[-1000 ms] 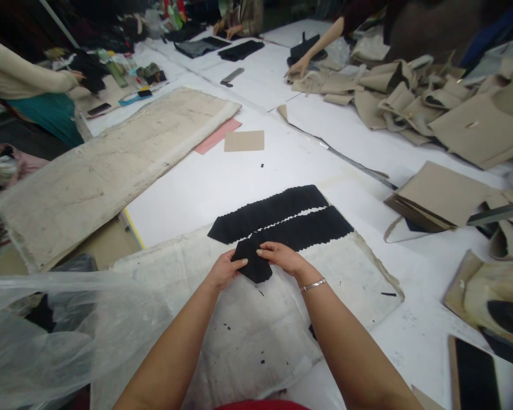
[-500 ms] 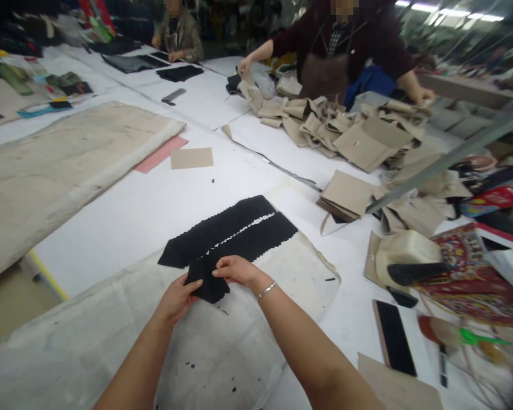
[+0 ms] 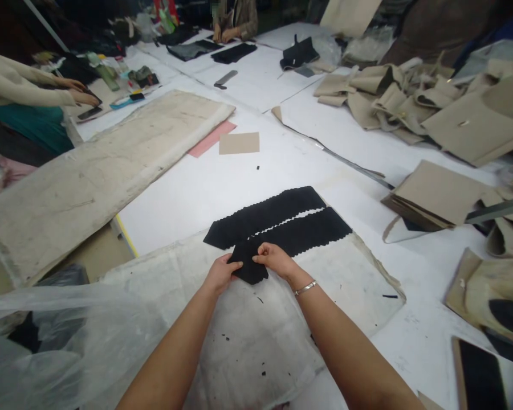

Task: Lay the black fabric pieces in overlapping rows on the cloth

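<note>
My left hand (image 3: pixel 223 273) pinches the left edge of a small black fabric piece (image 3: pixel 248 269) with a wavy edge, thumb on top. On the same piece, my right hand (image 3: pixel 275 261) has thumb and forefinger pressed together near its right side; any scrap between those fingertips is too small to make out. Just beyond lie two long black strips with zigzag edges, a far strip (image 3: pixel 267 212) with a pointed left end and a near strip (image 3: pixel 312 232) whose left end the small piece covers. They rest partly on a pale, stained sheet (image 3: pixel 256 336) dotted with dark scraps.
A thick pale board (image 3: pixel 111 154) lies at left, beside a person's sleeved arm (image 3: pixel 25 85). A beige rectangle (image 3: pixel 239 143) sits in mid-table. Piled beige pieces (image 3: pixel 393 102) and a beige stack (image 3: pixel 436 191) are at right. A phone (image 3: pixel 481 376) lies near front right.
The view has swung left, so everything sits further right, and a person's arms appear at left. My hands stay on the black piece with nearly the same grip.
</note>
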Demonstrator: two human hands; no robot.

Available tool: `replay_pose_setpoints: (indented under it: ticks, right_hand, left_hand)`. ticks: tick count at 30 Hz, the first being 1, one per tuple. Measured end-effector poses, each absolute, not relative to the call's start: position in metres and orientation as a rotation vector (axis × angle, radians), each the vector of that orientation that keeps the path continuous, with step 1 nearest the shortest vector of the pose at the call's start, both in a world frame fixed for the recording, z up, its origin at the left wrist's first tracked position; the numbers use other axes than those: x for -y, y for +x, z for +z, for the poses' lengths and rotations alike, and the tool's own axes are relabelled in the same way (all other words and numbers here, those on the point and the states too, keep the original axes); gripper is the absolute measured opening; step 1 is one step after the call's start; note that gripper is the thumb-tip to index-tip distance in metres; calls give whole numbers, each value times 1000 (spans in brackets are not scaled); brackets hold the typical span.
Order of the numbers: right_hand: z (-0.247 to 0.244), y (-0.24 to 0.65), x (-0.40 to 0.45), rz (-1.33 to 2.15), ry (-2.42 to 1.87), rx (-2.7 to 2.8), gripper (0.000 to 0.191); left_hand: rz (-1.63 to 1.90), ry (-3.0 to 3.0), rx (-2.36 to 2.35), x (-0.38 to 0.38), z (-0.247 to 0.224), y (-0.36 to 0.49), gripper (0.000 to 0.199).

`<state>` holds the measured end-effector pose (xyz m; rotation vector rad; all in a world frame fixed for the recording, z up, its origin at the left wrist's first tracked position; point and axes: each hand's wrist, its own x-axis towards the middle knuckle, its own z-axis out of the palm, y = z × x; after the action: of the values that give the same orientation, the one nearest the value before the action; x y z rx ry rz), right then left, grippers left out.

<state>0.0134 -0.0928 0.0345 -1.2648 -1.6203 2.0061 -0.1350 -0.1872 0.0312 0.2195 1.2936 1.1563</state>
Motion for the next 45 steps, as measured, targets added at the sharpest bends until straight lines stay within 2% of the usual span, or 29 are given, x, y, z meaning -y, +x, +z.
replay_pose_setpoints:
  ticks: [6,9,12,17,24,28,45]
  right_hand:
    - [25,9,93,1981,-1265,1583,29]
    - [25,11,91,1913,-1326,1706,24]
    - [29,16,86,1750,-1438,2034,13]
    - [42,21,80,1361,-1483,2521,16]
    - [50,9,88,922,-1649,2745,23]
    - [46,9,88,934,-1696,2735,22]
    - [36,22,78,898,-1721,2693,13]
  left_hand:
    - [1154,252,-1387,185,28,-135,34]
    - [1159,322,-1472,185,21,-136,32]
    - [1154,433,-1603,185,14,-138,30]
    - [1088,617,-1784,181,12,-138,30]
    - [832,912,-2089,173,24,-133,27]
    - [702,1022,-2173,170,27,-131,25]
    - [663,1013,-2190,165,27,-126,24]
